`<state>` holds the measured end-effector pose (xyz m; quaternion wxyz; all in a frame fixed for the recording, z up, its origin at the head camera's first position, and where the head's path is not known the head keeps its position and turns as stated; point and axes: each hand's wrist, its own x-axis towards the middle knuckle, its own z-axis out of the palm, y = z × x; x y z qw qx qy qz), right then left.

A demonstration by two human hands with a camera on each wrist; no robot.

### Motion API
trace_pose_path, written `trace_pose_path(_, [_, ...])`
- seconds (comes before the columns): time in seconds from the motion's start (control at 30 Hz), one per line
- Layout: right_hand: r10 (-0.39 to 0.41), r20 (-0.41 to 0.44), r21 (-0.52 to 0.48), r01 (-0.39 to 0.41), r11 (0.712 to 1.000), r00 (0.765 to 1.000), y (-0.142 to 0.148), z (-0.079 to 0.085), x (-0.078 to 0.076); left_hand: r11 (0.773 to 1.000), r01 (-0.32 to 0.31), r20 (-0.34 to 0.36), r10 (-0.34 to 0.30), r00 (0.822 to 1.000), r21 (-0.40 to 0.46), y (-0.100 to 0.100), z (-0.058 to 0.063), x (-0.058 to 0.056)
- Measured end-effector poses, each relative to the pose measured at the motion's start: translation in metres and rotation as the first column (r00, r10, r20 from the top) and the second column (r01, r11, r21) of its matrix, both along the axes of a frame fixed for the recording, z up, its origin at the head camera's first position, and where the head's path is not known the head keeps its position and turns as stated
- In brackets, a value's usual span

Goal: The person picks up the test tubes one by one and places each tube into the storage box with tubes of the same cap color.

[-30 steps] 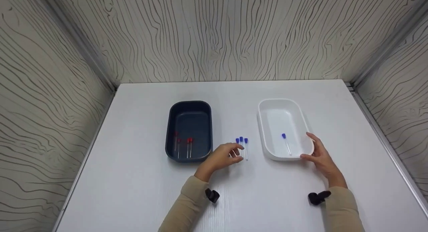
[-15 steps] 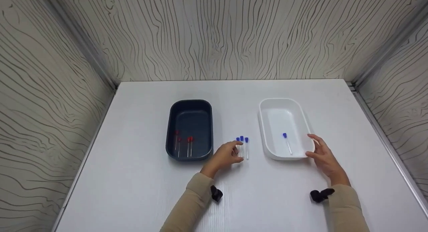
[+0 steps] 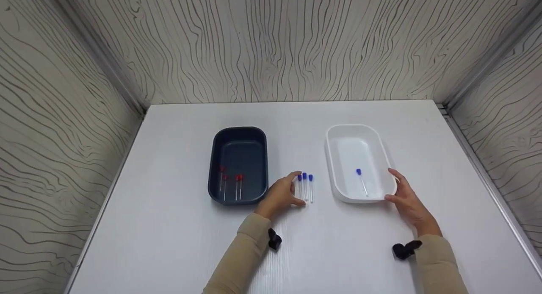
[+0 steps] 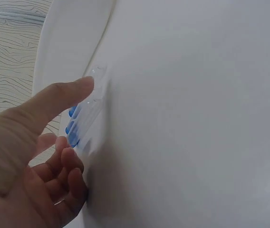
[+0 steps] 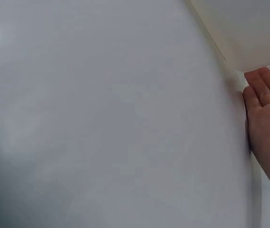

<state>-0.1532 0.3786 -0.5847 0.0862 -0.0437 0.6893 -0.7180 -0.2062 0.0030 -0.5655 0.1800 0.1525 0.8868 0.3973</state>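
Note:
Three clear test tubes with blue caps (image 3: 305, 188) lie side by side on the white table. At their left is my left hand (image 3: 279, 196), its thumb and index finger spread apart around the near and far ends. In the left wrist view, the left thumb (image 4: 61, 97) extends past the tubes (image 4: 87, 111) while the other fingers curl loosely; no firm grip shows. A white tray (image 3: 332, 175) stands to the right, one blue-capped tube (image 3: 363, 184) inside it. My right hand (image 3: 410, 205) holds its near right corner, thumb on the near side and fingers along the right side.
Left of the tubes stands a dark blue tray (image 3: 239, 131) with several red-capped tubes (image 3: 239, 186) in its near half. Patterned panels (image 3: 271, 48) wall the table's back and sides. Bare white tabletop (image 3: 326, 251) lies in front of both trays.
My left index finger has drawn back from over the tubes, widening its gap from the thumb and showing more of the tubes. The right hand stays at the white tray's corner.

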Motion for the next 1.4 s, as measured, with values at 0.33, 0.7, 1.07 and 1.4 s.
trace_pose_path(0.33, [0.019, 0.029, 0.027, -0.02, 0.999, 0.999, -0.001, 0.002, -0.001, 0.997, 0.02, 0.007, -0.02, 1.0, -0.069, 0.0, 0.001, -0.004])
trace_pose_path(0.7, [0.03, 0.041, 0.082, -0.033, 0.996, 0.999, -0.005, 0.005, -0.003, 0.999, 0.025, 0.006, -0.024, 1.0, -0.03, -0.001, 0.001, -0.004])
trace_pose_path(1.07, [0.0, 0.066, 0.058, -0.004, 0.998, 0.998, -0.006, 0.01, -0.003, 0.999, 0.032, 0.014, -0.031, 0.999, -0.044, 0.003, 0.006, -0.004])
trace_pose_path(1.4, [0.022, 0.097, 0.031, -0.025, 0.999, 0.995, -0.006, 0.008, -0.005, 0.994, 0.064, -0.032, -0.067, 0.997, -0.084, 0.016, 0.032, -0.005])
